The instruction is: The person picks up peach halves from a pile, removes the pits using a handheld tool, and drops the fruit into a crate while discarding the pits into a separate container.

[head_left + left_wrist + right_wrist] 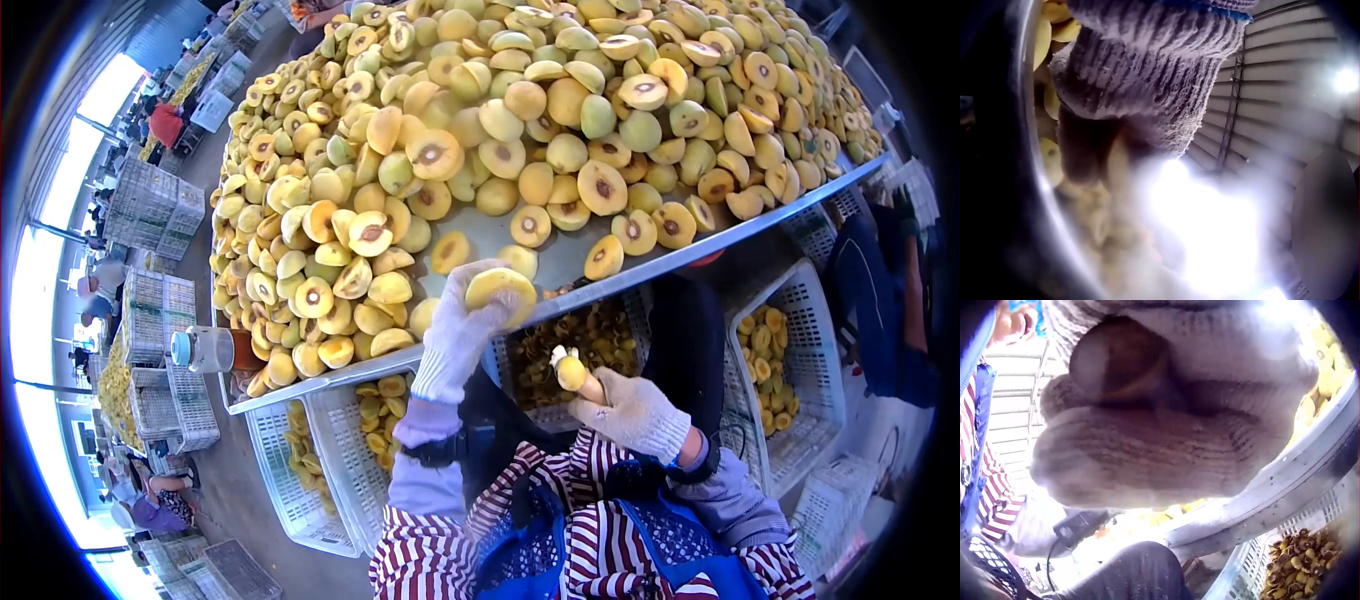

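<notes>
My left hand (450, 335), in a white knitted glove, grips a yellow peach half (503, 288) just above the table's near edge. In the left wrist view the fingers are dark and blurred by glare. My right hand (640, 412), also gloved, holds a wooden-handled tool (595, 391) lower down, nearer my body. The tool's far end is yellow with a pale tip; its exact kind I cannot tell. In the right wrist view the round butt of its handle (1119, 359) shows within the curled fingers. Peach halves (430, 155), many with brown centres, lie heaped beyond both hands.
The metal table rim (720, 240) runs in front of me. Below it stand a crate of brown scraps (625, 345) and white crates (335, 430) holding peach halves. Another white crate (830, 375) is at the right. A lidded jar (210, 350) is at the left corner.
</notes>
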Action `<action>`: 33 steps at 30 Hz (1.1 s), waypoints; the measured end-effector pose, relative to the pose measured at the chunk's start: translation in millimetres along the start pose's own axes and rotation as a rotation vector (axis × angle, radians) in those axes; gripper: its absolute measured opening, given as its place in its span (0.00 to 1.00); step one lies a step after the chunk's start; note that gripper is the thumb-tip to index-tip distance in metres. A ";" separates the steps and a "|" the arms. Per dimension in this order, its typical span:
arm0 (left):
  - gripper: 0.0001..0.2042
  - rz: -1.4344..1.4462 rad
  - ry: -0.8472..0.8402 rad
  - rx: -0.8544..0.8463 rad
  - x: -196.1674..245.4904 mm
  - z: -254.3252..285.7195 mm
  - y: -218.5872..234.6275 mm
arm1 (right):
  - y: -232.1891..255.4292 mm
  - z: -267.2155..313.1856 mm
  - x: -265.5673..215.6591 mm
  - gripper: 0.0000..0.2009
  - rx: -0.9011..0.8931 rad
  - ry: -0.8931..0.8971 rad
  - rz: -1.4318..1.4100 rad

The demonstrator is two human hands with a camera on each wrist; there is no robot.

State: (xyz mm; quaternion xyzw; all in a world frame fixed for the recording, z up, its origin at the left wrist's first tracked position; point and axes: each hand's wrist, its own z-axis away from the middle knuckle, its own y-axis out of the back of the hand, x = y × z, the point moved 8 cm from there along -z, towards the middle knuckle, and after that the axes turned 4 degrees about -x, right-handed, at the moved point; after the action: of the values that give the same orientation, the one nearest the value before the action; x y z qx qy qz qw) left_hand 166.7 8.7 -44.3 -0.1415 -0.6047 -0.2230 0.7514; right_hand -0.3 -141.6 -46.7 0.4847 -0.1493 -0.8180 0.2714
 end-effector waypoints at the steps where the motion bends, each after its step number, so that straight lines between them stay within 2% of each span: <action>1: 0.23 0.120 -0.123 -0.092 18.4 12.9 -16.1 | 0.0 -0.3 -0.8 0.21 -0.033 -0.047 0.042; 2: 0.24 0.239 -0.249 -0.181 34.6 23.8 -32.6 | 2.4 -1.9 -3.8 0.21 -0.066 -0.091 0.085; 3: 0.26 -0.074 -0.415 -0.219 46.7 32.6 -49.2 | 5.3 -1.4 -7.0 0.20 -0.053 -0.074 0.127; 4: 0.24 -0.392 -0.422 -0.190 62.2 42.8 -56.7 | 7.2 0.1 -10.2 0.19 -0.045 -0.056 0.169; 5: 0.23 -0.469 -0.415 -0.032 58.6 39.7 -46.8 | 13.5 3.7 -15.9 0.18 -0.018 -0.048 0.233; 6: 0.22 -0.547 -0.407 0.126 55.2 35.9 -36.2 | 20.2 5.8 -17.4 0.17 0.111 0.021 0.179; 8: 0.21 -0.038 -0.121 0.210 29.7 26.0 -11.5 | 37.8 17.5 -19.6 0.16 0.253 0.044 0.011; 9: 0.21 0.083 -0.134 0.178 24.4 26.0 -9.2 | 41.4 19.9 -13.5 0.15 0.262 0.023 -0.074; 12: 0.24 0.437 -0.100 0.121 19.9 38.2 -17.9 | 30.2 19.7 2.3 0.16 0.087 -0.112 -0.403; 16: 0.35 0.712 -0.059 0.004 5.0 50.0 -35.3 | 10.1 24.6 -14.2 0.16 -0.051 -0.077 -0.845; 18: 0.38 0.734 -0.046 -0.019 3.9 55.5 -44.3 | 4.0 28.4 -26.6 0.17 -0.143 -0.086 -0.871; 21: 0.37 0.780 -0.028 -0.061 6.4 64.4 -55.5 | -3.4 24.7 -27.2 0.21 -0.116 0.005 -0.604; 24: 0.37 0.659 -0.079 -0.078 13.6 70.1 -59.7 | -5.7 25.6 -27.6 0.23 -0.098 0.021 -0.466; 30: 0.34 0.519 -0.127 -0.016 24.9 86.5 -68.4 | 0.4 30.6 -34.8 0.21 -0.016 0.037 -0.362; 32: 0.31 0.506 -0.199 0.086 38.6 96.0 -74.9 | 1.4 31.9 -36.9 0.22 0.001 0.087 -0.350; 33: 0.30 0.499 -0.235 0.138 43.6 99.6 -75.4 | -4.8 31.3 -34.6 0.22 -0.063 0.080 -0.415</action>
State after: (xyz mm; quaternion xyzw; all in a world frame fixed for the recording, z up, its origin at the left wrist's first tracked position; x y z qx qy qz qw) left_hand 51.7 -15.3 16.5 -0.2596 -0.6478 0.0286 0.7156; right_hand -15.8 -118.0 -9.4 0.5283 -0.0097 -0.8408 0.1177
